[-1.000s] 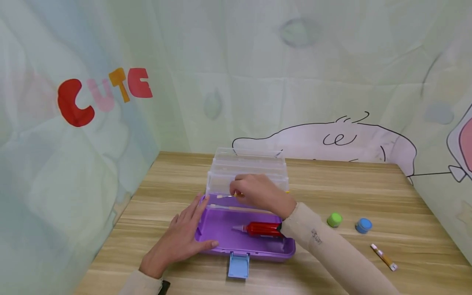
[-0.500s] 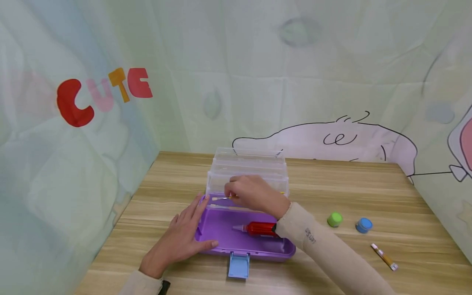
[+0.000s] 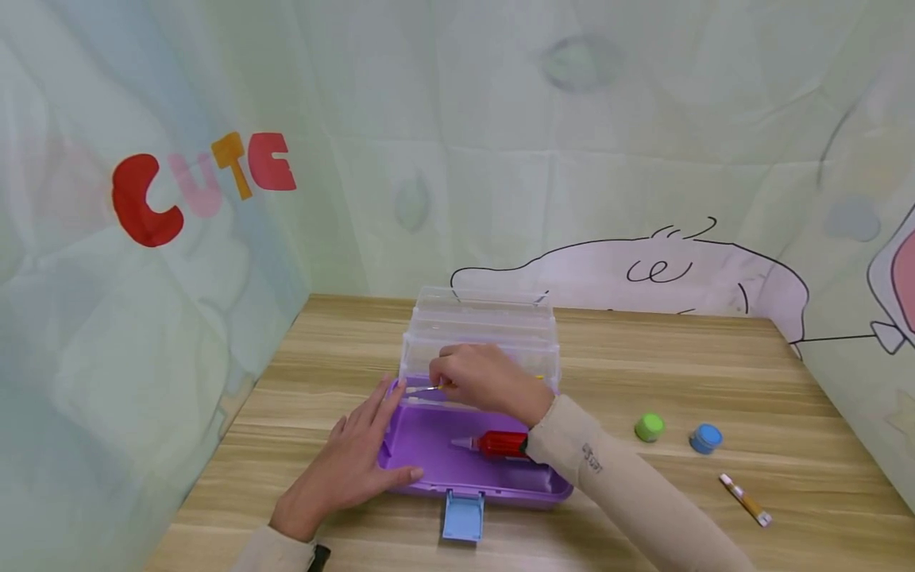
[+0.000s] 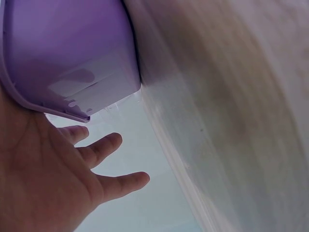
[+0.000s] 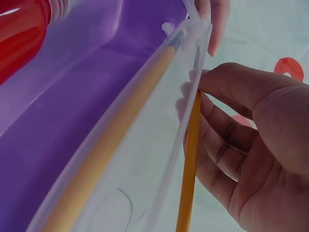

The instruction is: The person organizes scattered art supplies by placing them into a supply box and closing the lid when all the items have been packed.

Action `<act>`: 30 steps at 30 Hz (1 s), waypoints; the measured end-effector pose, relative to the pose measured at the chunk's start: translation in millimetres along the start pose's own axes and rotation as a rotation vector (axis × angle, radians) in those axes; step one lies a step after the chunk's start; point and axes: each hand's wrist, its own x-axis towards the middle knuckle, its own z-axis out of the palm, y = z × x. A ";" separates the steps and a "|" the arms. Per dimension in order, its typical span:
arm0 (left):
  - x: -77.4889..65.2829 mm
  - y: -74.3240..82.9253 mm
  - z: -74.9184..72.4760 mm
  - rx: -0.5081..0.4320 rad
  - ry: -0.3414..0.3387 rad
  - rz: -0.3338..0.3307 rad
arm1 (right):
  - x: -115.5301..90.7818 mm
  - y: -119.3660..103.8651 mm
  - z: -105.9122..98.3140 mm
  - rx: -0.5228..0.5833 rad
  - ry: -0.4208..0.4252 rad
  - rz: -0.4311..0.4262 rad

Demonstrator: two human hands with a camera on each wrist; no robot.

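Note:
A purple box (image 3: 443,453) stands open on the table, its clear trays (image 3: 479,326) raised at the back. My left hand (image 3: 350,457) rests on the box's left rim, fingers straight and spread; the left wrist view shows its fingers beside the purple wall. Over the trays, my right hand (image 3: 486,381) pinches a thin paintbrush (image 5: 190,159) with a yellow handle, its pale bristles pointing left. A second paintbrush (image 5: 111,135) with a pale wooden handle lies in the front tray. Inside the box is a red bottle (image 3: 500,443) with a clear nozzle, partly hidden by my right sleeve.
A blue latch (image 3: 463,516) hangs from the box's front. To the right on the wooden table (image 3: 629,508) stand a green-lidded jar (image 3: 649,427) and a blue-lidded jar (image 3: 705,438). Nearer lies a small brown-and-white stick-shaped item (image 3: 745,499). Printed cloth walls (image 3: 357,159) enclose the table.
My right hand has moved left and slightly nearer with the paintbrush, whose bristle end is now close to the tray's left end. My left hand and the box have stayed put.

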 end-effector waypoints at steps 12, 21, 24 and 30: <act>0.1 0.1 -0.2 -0.003 -0.003 0.006 | 3.9 -0.4 7.0 -0.016 -0.020 0.010; -0.7 0.2 -0.3 0.001 0.002 0.009 | 6.7 -0.9 10.4 0.005 -0.032 0.009; -0.9 0.3 -0.6 0.001 0.000 0.007 | 7.3 -1.1 10.2 0.008 -0.042 0.019; -1.2 0.0 -0.6 0.002 -0.002 0.004 | 9.0 -0.4 12.2 0.008 -0.048 0.021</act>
